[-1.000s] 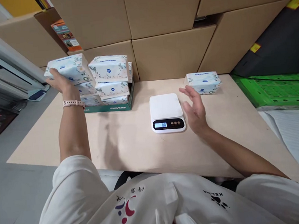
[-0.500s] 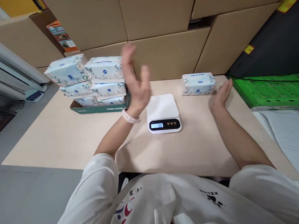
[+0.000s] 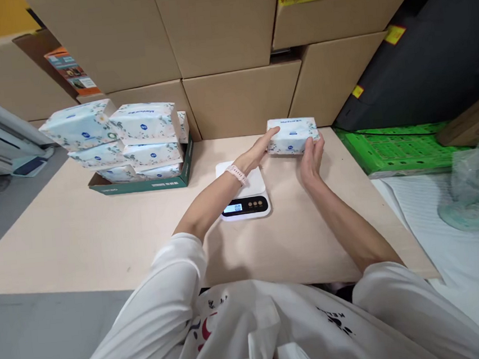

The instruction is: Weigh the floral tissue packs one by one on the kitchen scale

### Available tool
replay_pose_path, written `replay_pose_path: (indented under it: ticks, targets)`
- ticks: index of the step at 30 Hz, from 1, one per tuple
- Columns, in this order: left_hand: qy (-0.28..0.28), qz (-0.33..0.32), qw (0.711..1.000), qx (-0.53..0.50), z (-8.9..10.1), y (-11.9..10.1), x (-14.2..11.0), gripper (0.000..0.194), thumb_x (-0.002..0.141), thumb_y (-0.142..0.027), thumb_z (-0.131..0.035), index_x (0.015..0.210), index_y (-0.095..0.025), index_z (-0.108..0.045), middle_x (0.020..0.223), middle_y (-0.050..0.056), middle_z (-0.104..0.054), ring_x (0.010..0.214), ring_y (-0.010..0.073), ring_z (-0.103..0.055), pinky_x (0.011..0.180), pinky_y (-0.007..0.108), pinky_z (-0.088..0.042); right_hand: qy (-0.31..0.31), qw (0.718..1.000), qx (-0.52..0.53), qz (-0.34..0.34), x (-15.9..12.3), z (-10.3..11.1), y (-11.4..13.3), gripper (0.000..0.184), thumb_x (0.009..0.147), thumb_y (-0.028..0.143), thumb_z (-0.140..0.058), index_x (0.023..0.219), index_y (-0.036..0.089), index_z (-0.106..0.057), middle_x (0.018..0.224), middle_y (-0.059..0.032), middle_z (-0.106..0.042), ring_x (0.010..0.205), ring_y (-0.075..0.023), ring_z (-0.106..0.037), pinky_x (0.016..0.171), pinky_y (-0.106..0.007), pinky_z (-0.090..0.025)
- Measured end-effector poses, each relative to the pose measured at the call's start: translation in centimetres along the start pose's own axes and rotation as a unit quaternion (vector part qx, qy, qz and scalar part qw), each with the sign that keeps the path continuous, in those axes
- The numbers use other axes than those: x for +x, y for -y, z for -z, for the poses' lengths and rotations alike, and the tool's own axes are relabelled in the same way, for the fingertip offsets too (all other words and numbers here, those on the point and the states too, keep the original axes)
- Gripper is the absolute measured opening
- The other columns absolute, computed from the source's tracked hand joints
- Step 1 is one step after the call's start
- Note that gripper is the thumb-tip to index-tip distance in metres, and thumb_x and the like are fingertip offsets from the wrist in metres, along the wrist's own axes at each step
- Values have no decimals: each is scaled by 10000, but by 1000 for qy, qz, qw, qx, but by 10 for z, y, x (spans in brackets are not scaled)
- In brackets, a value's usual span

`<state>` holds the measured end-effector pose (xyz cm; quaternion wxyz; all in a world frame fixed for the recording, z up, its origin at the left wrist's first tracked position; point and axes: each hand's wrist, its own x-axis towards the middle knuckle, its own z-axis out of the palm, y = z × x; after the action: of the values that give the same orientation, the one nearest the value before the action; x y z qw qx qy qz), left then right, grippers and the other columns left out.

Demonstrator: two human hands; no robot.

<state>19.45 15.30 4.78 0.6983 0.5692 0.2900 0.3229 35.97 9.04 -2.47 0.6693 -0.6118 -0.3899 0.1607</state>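
Observation:
A pack of tissues (image 3: 293, 135) with a pale blue floral wrapper sits at the back right of the table. My left hand (image 3: 257, 152) presses on its left end, thumb on top. At its right end, my right hand (image 3: 313, 160) has its fingers around the front corner, so the pack is gripped between both hands. Under my left forearm stands a white digital scale (image 3: 257, 184); its display (image 3: 234, 208) reads 0.0 and its plate is partly hidden by the wrist.
Several more tissue packs (image 3: 145, 123) are stacked in a green tray (image 3: 151, 185) at the back left. Cardboard boxes (image 3: 240, 100) form a wall behind the table (image 3: 79, 234). A green plastic pallet (image 3: 393, 150) lies to the right, beyond the table's edge.
My left hand has come down from its raised position and reached over the scale to the tissue pack. My right hand has closed in on the pack's right end. The view has shifted right.

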Motion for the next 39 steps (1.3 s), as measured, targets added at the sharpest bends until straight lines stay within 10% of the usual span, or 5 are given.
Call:
replay_pose_path:
  ticks: [6,11,16,21,39]
  targets:
    - [-26,-123,990,56,39,-48,-132,547,936,-538,-764,1419,-282,-731,1660,3,-586,1681,308,-359,1405,457,-250,127,985,36,115,-76,-21,44,808,1034,750,-366,1707,307,-303,1718,-128,-428,1630,-307,-406,1358,-580,-334]
    - [-100,-68,991,65,54,-27,-212,559,938,-516,-744,1449,-292,-730,1600,33,-647,1633,347,-443,1398,545,-284,243,966,4,88,-129,-22,47,828,1018,768,-395,1686,278,-363,1698,-150,-484,1600,-356,-432,1332,-645,-342]
    - [-190,-16,981,33,65,13,-229,725,909,-588,-776,1567,-325,-621,1741,36,-474,1714,344,-268,1417,574,-207,254,965,-28,60,-135,-8,40,802,1005,776,-428,1628,272,-469,1669,-150,-535,1563,-363,-482,1331,-661,-317]
    - [-286,30,958,-3,87,49,-242,857,904,-709,-743,1634,-317,-527,1852,52,-191,1736,328,-161,1427,520,-187,123,990,46,-60,-120,-8,33,788,995,788,-401,1538,236,-553,1593,-146,-595,1430,-291,-612,1289,-586,-418]
    - [-301,37,953,-25,93,53,-251,597,832,-566,-821,1345,-270,-742,1675,97,-565,1647,343,-420,1413,541,-252,126,985,57,-107,-111,-12,32,797,966,821,-393,1385,204,-675,1335,-125,-748,1207,-272,-715,1212,-558,-490]
